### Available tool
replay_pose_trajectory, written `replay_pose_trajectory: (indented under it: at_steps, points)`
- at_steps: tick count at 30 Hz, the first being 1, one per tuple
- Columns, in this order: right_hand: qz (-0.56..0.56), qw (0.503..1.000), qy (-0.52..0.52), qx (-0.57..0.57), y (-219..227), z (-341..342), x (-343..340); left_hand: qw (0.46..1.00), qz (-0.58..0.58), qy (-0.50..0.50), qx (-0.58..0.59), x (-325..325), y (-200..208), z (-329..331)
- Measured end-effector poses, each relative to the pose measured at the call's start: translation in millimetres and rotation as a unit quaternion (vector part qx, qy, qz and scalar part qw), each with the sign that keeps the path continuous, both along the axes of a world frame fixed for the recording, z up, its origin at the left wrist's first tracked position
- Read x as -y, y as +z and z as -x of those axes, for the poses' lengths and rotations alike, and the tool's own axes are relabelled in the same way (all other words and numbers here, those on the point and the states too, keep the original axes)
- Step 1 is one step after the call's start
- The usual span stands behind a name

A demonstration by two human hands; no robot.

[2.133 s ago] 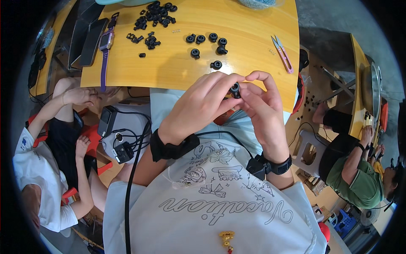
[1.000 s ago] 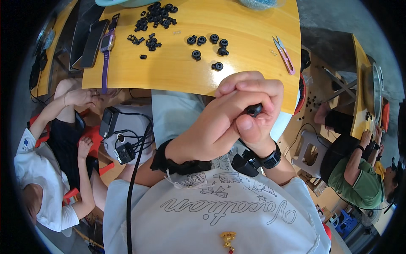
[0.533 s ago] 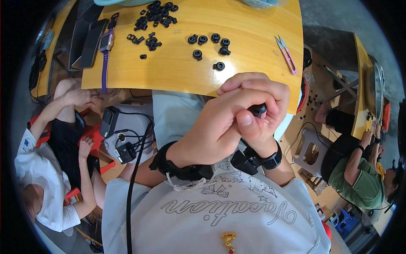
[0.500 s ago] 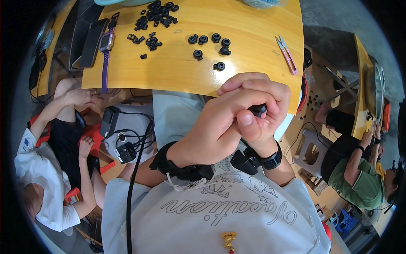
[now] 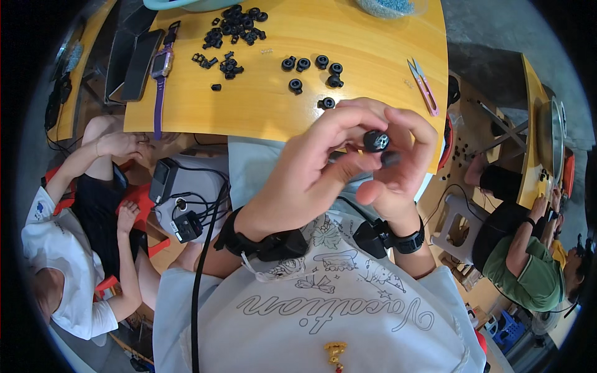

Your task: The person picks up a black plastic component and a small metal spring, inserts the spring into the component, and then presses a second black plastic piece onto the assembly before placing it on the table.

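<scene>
Above my lap, by the table's front edge, my left hand point(image 5: 305, 168) pinches a small round black plastic piece point(image 5: 375, 141) with a pale mark on its face. My right hand point(image 5: 404, 152) is cupped beside it, fingers spread and thumb apart. A second dark bit point(image 5: 390, 158), smeared by motion, shows between the hands; whether it belongs to the same piece I cannot tell. Just beyond my fingers lies one round black piece with a ring-shaped end point(image 5: 326, 103). Several more like it point(image 5: 296, 86) are scattered farther up the table.
A heap of black parts point(image 5: 236, 25) and a smaller cluster point(image 5: 230, 65) lie on the yellow table point(image 5: 205, 115). Pink-handled thread snips point(image 5: 424, 87) are at the right, a purple-strapped watch point(image 5: 160, 65) at the left. Bowls stand at the back. A black cable point(image 5: 198, 292) hangs at my left; people sit on both sides.
My clasped hands have come apart, the right thumb swinging away from the fingers. The black piece is now more exposed at my left fingertips. The view has shifted slightly.
</scene>
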State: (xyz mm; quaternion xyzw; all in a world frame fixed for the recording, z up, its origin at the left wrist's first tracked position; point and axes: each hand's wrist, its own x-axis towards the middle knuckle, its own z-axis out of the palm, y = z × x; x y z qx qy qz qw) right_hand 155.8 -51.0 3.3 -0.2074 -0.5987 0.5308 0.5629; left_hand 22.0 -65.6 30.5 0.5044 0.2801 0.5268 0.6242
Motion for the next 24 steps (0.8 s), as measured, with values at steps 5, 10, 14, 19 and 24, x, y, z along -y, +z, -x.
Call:
replay_pose_trajectory:
  at_steps: [5,10,14,19,24]
  points:
    - [-0.022,0.996,-0.073,0.053,5,6,5,0.995,-0.040,0.052,-0.075,-4,-4,-1]
    - [0.334,0.917,-0.146,-0.164,-13,39,-26,0.953,-0.018,0.183,-0.240,-41,-41,-12]
    - [0.330,0.915,-0.177,-0.149,-34,34,-43,0.946,0.008,0.194,-0.260,-51,-52,-29]
    - [0.337,0.915,-0.167,-0.146,-44,29,-52,0.947,0.047,0.187,-0.256,-55,-59,-30]
    - [0.320,0.921,-0.133,-0.178,-33,20,-52,0.985,0.068,0.150,-0.054,-59,-63,-19]
